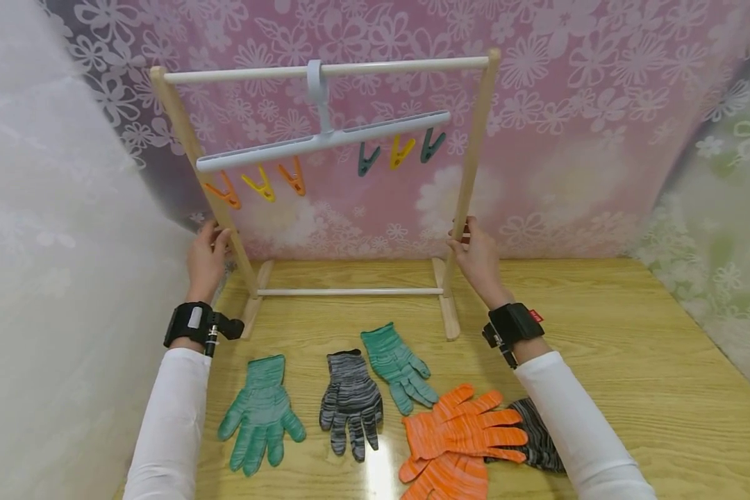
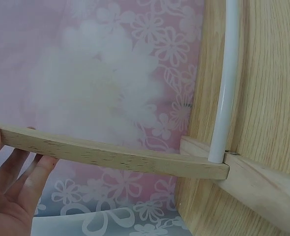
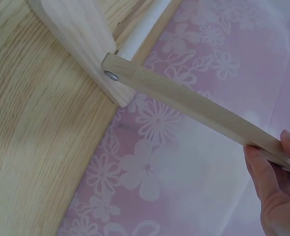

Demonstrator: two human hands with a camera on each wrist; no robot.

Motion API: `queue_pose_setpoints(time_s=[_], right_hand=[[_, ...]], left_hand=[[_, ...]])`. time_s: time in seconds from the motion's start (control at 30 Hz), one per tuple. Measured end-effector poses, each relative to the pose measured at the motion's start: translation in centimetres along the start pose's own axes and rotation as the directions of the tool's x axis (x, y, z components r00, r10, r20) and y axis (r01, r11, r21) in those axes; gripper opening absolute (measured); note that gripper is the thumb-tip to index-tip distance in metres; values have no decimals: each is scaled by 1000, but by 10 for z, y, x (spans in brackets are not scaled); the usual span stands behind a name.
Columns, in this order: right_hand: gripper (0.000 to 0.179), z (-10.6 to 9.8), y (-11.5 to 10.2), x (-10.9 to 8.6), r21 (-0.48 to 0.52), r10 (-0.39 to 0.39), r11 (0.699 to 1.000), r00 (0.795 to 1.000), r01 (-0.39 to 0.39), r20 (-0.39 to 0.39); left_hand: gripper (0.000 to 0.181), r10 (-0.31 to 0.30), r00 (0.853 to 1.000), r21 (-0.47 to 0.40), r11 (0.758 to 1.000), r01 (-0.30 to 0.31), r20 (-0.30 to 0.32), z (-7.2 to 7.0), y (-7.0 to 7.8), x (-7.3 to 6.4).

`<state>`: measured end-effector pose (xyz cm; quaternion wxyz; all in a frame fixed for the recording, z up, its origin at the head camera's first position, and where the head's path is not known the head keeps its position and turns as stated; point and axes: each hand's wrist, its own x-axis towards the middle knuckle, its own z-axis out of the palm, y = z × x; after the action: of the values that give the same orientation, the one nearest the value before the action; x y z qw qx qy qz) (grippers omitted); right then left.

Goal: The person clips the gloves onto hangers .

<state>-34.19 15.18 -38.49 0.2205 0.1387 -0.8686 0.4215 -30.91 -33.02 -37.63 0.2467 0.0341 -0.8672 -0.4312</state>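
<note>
Head view, nearest gloves: two orange gloves overlap on the wood-grain table (image 1: 650,333), the upper orange glove (image 1: 456,430) lying partly over the lower orange glove (image 1: 453,480)
Black-and-gray glove by the right sleeve (image 1: 584,430): a black-and-gray glove (image 1: 540,437), partly covered by the upper orange glove and by the sleeve
Middle gloves: a green glove (image 1: 262,410) at left, fingers toward the camera; a gray-striped glove (image 1: 351,399) beside it; a second green glove (image 1: 396,364) slants just behind and to the right
Wooden rack: stands behind the gloves, its left foot (image 1: 251,323) and right foot (image 1: 451,323) on the table, joined by a white lower bar (image 1: 350,292)
Left hand (image 1: 206,260): grips the left upright (image 1: 178,121), thumb on one side and bent fingers on the other
Right hand (image 1: 478,260): pinches the right upright (image 1: 477,139) between thumb and fingers
Pale hanger (image 1: 321,144): hooked over the white top bar (image 1: 406,67), tilted, its right end higher
Clips beneath it, left to right: orange (image 1: 226,194), yellow (image 1: 264,189), orange (image 1: 296,182), dark green (image 1: 366,164), yellow (image 1: 401,154), dark green (image 1: 431,148)
Backdrop: pink flowered cloth (image 1: 569,173) behind the rack
</note>
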Motion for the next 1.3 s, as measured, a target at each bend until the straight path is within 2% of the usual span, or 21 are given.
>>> queue_pose_setpoints(time_s=[0.3,0.6,0.83,1.0,1.3], right_hand=[[37,-11,9,-3,-53,-4,999,1000,2,-30],[35,-26,20,-5,-30,39,999,999,-39,-18],[32,-37,30,-3,-109,36,993,998,-42,-57],[29,-47,35,-4,-73,45,996,997,-50,-65],[29,-61,45,-8,-74,74,994,996,-78,-59]], left_hand=[[49,22,1000,-1,1000,-22,18,7,6,-4],[49,26,999,-30,999,-25,25,20,16,-9],[50,37,998,-95,995,-31,60,32,23,-12],[51,63,996,-124,991,-54,68,40,31,-15],[47,86,994,-141,987,-75,70,54,39,-19]])
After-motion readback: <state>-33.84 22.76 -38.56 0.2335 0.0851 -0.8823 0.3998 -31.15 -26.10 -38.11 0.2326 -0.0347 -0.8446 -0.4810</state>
